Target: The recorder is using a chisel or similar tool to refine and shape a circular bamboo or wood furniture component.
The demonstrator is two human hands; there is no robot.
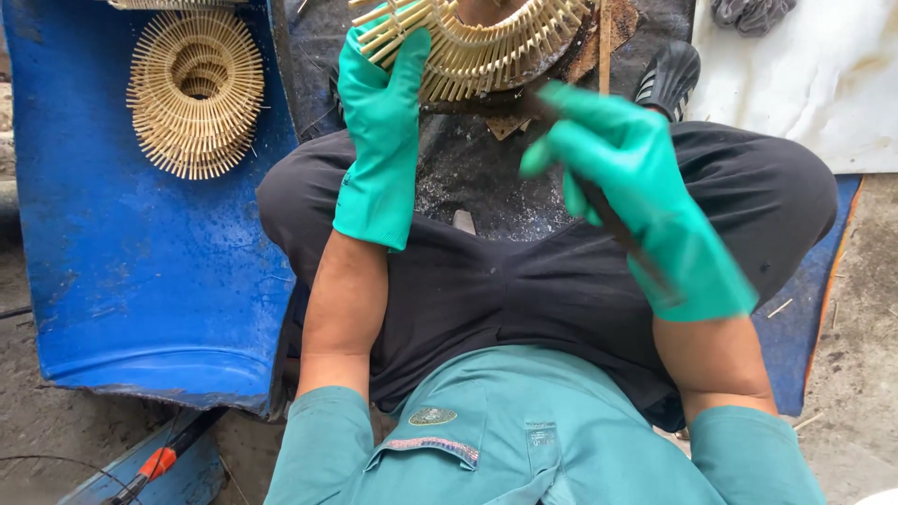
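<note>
Both my hands wear green rubber gloves. My left hand (379, 89) grips the left edge of a round ring of bamboo sticks (486, 51), held up at the top middle of the view. My right hand (613, 150), blurred by motion, holds a thin dark blade-like tool (613, 220) whose upper end meets the ring's lower edge. I sit with my knees apart in dark trousers over a dark, wet board (486, 178).
A stack of finished bamboo stick rings (195, 92) lies on a curved blue plastic sheet (122, 281) at the left. A black shoe (669, 79) and white sheet (814, 75) are at the upper right. An orange-handled tool (157, 463) lies at the bottom left.
</note>
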